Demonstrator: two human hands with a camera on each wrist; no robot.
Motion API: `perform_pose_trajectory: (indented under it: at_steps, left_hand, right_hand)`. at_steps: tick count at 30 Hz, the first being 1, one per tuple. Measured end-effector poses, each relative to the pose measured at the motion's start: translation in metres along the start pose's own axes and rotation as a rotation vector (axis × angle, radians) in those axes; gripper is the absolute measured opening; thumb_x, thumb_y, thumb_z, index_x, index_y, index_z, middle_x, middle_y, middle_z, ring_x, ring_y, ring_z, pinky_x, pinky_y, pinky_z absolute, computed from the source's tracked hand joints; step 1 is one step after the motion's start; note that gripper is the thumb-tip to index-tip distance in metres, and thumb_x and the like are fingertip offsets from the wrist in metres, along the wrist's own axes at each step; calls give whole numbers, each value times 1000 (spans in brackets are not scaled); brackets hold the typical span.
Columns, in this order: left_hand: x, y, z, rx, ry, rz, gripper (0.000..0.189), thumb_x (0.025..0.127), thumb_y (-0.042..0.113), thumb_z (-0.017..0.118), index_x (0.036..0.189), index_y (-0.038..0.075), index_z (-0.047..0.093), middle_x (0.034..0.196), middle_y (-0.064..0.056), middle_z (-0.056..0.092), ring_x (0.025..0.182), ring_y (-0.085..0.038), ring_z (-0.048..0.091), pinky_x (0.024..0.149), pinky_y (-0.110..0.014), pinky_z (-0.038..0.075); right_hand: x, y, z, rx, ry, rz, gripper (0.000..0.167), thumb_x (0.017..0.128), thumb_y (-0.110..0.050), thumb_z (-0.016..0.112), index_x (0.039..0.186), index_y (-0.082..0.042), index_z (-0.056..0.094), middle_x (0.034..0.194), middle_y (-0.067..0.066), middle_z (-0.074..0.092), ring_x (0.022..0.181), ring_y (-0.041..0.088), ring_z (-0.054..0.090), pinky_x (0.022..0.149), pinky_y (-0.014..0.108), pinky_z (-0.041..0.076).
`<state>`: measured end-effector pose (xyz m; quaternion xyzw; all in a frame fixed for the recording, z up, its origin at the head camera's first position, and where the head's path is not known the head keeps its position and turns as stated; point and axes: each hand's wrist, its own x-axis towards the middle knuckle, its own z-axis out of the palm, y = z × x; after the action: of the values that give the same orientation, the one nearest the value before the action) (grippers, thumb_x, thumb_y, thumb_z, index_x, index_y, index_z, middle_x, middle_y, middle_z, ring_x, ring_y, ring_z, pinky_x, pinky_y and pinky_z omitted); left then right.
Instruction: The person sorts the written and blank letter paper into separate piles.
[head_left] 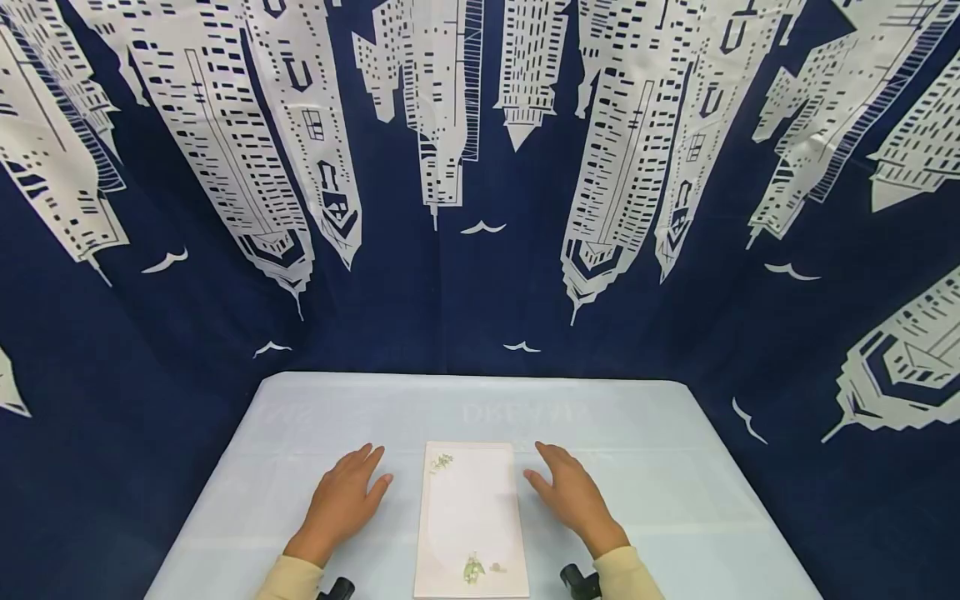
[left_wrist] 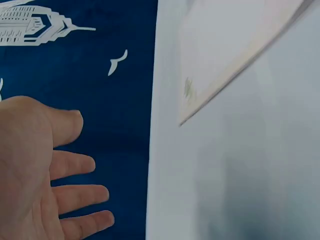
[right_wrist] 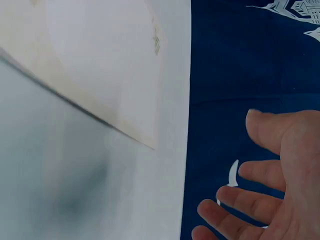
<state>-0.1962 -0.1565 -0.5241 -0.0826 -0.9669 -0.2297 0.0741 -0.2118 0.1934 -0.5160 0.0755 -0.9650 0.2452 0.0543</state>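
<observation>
A pale cream sheet or pad of paper (head_left: 474, 517) with small green plant prints lies upright at the front middle of the white table. To its left my left hand (head_left: 345, 500) hovers with fingers spread and relaxed, holding nothing. On the other side my right hand (head_left: 573, 493) mirrors it, thumb apart from the fingers, also holding nothing. In the left wrist view the left hand (left_wrist: 35, 170) shows its palm and loose fingers, apart from the paper (left_wrist: 225, 45). The right wrist view shows the right hand (right_wrist: 270, 185) likewise away from the paper (right_wrist: 100, 65).
The white table (head_left: 637, 467) has rounded far corners and faint lettering near its back edge. Behind and around it hangs a dark blue cloth (head_left: 442, 308) printed with white upside-down buildings and birds. Black wrist camera mounts (head_left: 579, 581) sit by the cream sleeves (head_left: 630, 575).
</observation>
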Motion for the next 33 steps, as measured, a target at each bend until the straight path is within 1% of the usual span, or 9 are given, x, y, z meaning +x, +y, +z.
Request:
perform_pose_trajectory:
  at_steps: [2,6,9,13,16,19,23,27,33]
  left_hand:
    - [-1,5,7,-17,1,-27,50,99,31,64,138,0,60,141,-24,56,131,-45,51,103,-67,40]
    - [-6,13,21,-79,-7,-104,45,97,27,67,131,-3,64,127,-25,65,119,-45,60,96,-63,48]
    - [-12,19,37,-141,-39,-155,43,96,24,68,128,-4,65,118,-24,69,113,-45,64,93,-62,50]
    - [-21,27,60,-204,-67,-194,44,94,23,70,126,-7,64,111,-24,72,109,-45,66,91,-62,51]
    - [-25,33,72,-244,-47,-212,45,92,21,70,126,-9,64,110,-26,71,108,-45,66,92,-61,51]
    - [-27,38,76,-292,-24,-214,45,92,19,70,125,-9,64,111,-27,71,108,-46,66,91,-61,52]
    - [-31,42,81,-341,-14,-199,44,91,17,71,124,-11,64,110,-28,70,106,-47,67,89,-62,53]
    - [-32,45,85,-353,-10,-196,44,90,17,71,124,-11,64,110,-28,70,106,-46,67,89,-61,53]
    - [-33,53,86,-337,-11,-192,42,90,18,71,122,-8,66,112,-27,71,105,-45,68,89,-60,53]
  right_hand:
    - [-2,-1,6,15,8,26,54,96,-31,69,137,2,59,137,24,59,125,43,57,101,58,46]
    - [-5,-4,24,49,-2,71,49,93,-28,73,129,4,64,122,23,67,104,38,68,87,54,56]
    - [-9,-5,38,83,-24,120,46,90,-24,76,124,6,66,110,22,70,91,33,71,78,50,59]
    - [-16,-6,51,98,-38,161,44,87,-19,78,119,9,67,102,21,72,92,36,71,80,52,58]
    - [-21,-7,60,94,-51,187,44,86,-18,79,118,9,67,99,19,72,95,38,70,81,52,58]
    - [-26,-10,67,106,-49,199,44,85,-17,79,118,10,66,96,18,71,92,37,70,78,50,59]
    - [-33,-11,74,126,-14,160,42,85,-14,79,115,11,66,94,18,71,87,35,71,74,46,60]
    - [-34,-11,79,123,10,142,40,84,-14,80,114,10,67,93,16,70,85,33,71,73,45,60]
    - [-36,-14,78,108,24,161,39,85,-15,79,113,8,69,97,20,72,91,36,72,77,48,59]
